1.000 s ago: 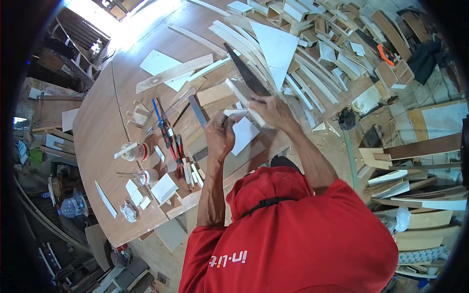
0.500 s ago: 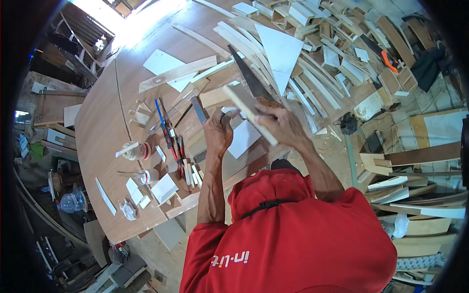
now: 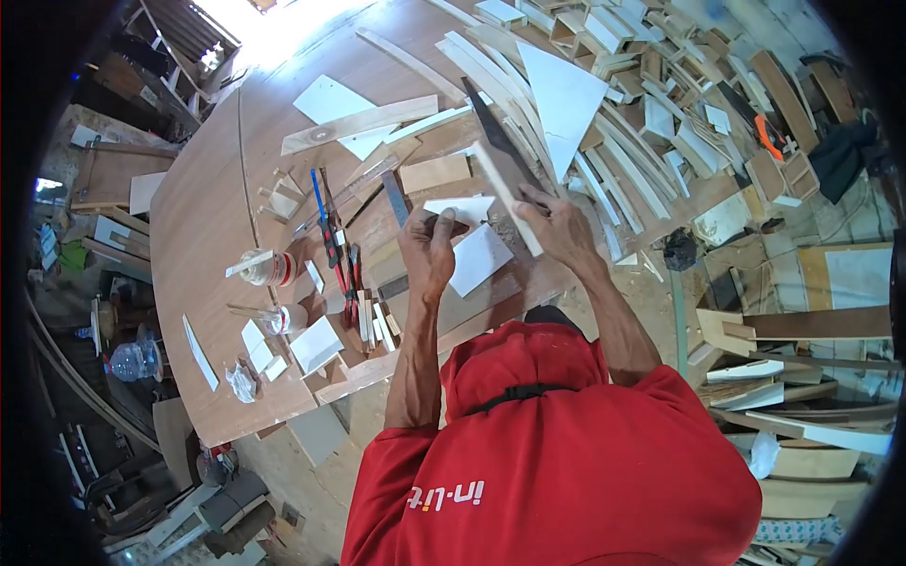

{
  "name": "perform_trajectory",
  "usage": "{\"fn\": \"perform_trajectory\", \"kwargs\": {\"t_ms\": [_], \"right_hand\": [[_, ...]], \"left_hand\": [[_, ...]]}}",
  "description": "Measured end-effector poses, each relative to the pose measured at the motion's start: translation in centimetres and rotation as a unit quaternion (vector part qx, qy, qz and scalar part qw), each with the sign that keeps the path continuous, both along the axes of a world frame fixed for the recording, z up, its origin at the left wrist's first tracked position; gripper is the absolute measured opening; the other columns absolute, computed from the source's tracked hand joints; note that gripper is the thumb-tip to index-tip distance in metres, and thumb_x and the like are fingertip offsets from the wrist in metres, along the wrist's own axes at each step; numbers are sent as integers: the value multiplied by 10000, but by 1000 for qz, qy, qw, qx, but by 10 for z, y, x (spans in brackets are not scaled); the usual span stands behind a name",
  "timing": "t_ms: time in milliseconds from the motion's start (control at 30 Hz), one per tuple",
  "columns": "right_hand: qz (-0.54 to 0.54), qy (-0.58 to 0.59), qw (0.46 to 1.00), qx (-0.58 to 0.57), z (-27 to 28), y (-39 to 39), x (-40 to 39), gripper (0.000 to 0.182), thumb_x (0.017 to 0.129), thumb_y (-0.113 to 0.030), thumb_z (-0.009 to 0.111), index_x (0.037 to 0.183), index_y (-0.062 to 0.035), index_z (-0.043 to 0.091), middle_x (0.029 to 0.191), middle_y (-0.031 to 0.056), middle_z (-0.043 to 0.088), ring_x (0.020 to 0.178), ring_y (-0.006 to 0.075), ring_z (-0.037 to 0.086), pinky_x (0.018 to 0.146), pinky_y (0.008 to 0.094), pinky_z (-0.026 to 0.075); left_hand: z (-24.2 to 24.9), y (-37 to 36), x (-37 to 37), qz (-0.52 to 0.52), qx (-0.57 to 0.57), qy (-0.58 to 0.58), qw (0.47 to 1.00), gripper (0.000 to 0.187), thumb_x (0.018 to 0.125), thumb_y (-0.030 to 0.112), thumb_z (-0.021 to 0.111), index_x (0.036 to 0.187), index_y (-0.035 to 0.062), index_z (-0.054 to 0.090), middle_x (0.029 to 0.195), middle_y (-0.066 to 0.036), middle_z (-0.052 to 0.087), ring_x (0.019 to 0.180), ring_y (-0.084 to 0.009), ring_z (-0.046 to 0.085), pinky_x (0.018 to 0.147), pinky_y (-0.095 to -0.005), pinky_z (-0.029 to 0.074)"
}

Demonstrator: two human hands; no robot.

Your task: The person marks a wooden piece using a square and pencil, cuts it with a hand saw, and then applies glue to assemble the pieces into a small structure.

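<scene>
My left hand (image 3: 429, 250) is closed on a small white wood piece (image 3: 462, 207), thumb on top. To its right, my right hand (image 3: 563, 229) grips a flat board (image 3: 502, 193) on its far side; the board stands tilted with its pale long edge toward me. A white square panel (image 3: 480, 259) lies on the table below and between the hands. A handsaw (image 3: 493, 123) rests just beyond the board, its handle hidden behind it. Left of my left hand are a dark metal-like strip (image 3: 394, 196) and pliers-like tools with red handles (image 3: 349, 274).
Curved strips and offcuts (image 3: 604, 160) pile up on the right, with a white triangular panel (image 3: 563, 99) on top. Two jars (image 3: 274, 269) (image 3: 285, 319) and small blocks (image 3: 316, 345) stand at the left of the brown table (image 3: 198, 245).
My right hand has moved the board up and slightly right, away from my left hand. The white piece in my left hand now shows more fully. The whole view has shifted a little.
</scene>
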State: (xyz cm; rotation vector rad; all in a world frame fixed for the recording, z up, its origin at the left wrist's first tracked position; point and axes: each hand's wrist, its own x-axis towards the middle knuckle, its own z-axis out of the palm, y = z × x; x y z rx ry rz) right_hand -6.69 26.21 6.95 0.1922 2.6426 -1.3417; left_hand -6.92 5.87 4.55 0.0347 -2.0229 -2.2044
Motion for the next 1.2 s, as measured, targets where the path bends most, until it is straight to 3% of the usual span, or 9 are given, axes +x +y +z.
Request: {"fn": "perform_trajectory", "kwargs": {"t_ms": [100, 267, 533, 667, 733, 800, 867, 933, 1200], "right_hand": [[-10, 80, 994, -80, -24, -9, 12, 609, 848, -439, 535, 1287, -18, 555, 1198, 234, 609, 1090, 295, 599, 932, 335, 447], [14, 96, 965, -245, -21, -37, 42, 603, 898, -305, 520, 1390, 25, 410, 1376, 187, 489, 1238, 216, 490, 1007, 302, 390], [-32, 0, 946, -322, -2, -45, 10, 637, 894, -408, 497, 1357, 27, 458, 1031, 204, 648, 879, 226, 615, 812, 334, 476], [-39, 141, 954, -263, -33, -54, 26, 598, 907, -396, 495, 1373, -21, 462, 1102, 181, 630, 877, 217, 610, 784, 317, 484], [-51, 104, 949, -292, -20, -44, 17, 573, 904, -390, 507, 1339, -16, 493, 1131, 191, 617, 905, 212, 607, 784, 331, 484], [67, 16, 990, -126, -14, -20, -3, 568, 893, -400, 514, 1288, 7, 520, 1113, 204, 625, 939, 213, 607, 802, 348, 480], [75, 164, 975, -131, -26, -13, -4, 503, 890, -344, 538, 1222, 32, 548, 1093, 198, 635, 930, 216, 612, 804, 356, 482], [45, 9, 977, -210, -26, -9, 4, 474, 890, -280, 557, 1244, 35, 548, 1115, 198, 635, 956, 214, 611, 814, 340, 482], [34, -4, 957, -289, -30, -34, 44, 583, 897, -378, 523, 1323, 20, 504, 1147, 174, 637, 1063, 190, 582, 896, 287, 455]], "left_hand": [[-6, 3, -6, 106, 137, -80, 982, 129, 917, 105, 590, 943, -21, 592, 814, -104, 651, 718, -191, 664, 648, -299, 553], [-14, 14, -6, 158, 132, -101, 973, 113, 897, 75, 616, 921, -32, 587, 812, -104, 649, 681, -163, 647, 644, -305, 568], [-8, 24, 1, 138, 167, -95, 972, 121, 878, 36, 633, 951, -46, 583, 831, -116, 656, 686, -170, 660, 639, -315, 590], [-11, 21, 0, 128, 180, -103, 970, 104, 876, 29, 630, 943, -34, 580, 837, -112, 659, 693, -179, 664, 644, -326, 598], [-13, 15, 2, 93, 165, -92, 978, 100, 876, 28, 629, 941, -30, 579, 840, -112, 660, 694, -181, 665, 640, -321, 595], [-16, 9, 4, 50, 126, -109, 985, 98, 881, 33, 624, 941, -29, 578, 804, -96, 653, 703, -183, 666, 644, -311, 583], [-15, 4, -2, 41, 87, -107, 990, 98, 888, 45, 620, 943, -25, 580, 783, -80, 642, 691, -169, 656, 642, -297, 572], [-21, 1, -3, 36, 52, -114, 991, 99, 894, 58, 616, 944, -20, 581, 762, -64, 632, 679, -155, 645, 639, -282, 561], [-29, 10, -3, 39, 79, -111, 990, 65, 899, 64, 600, 913, 1, 594, 715, -26, 597, 583, -99, 560, 536, -242, 471]]}}
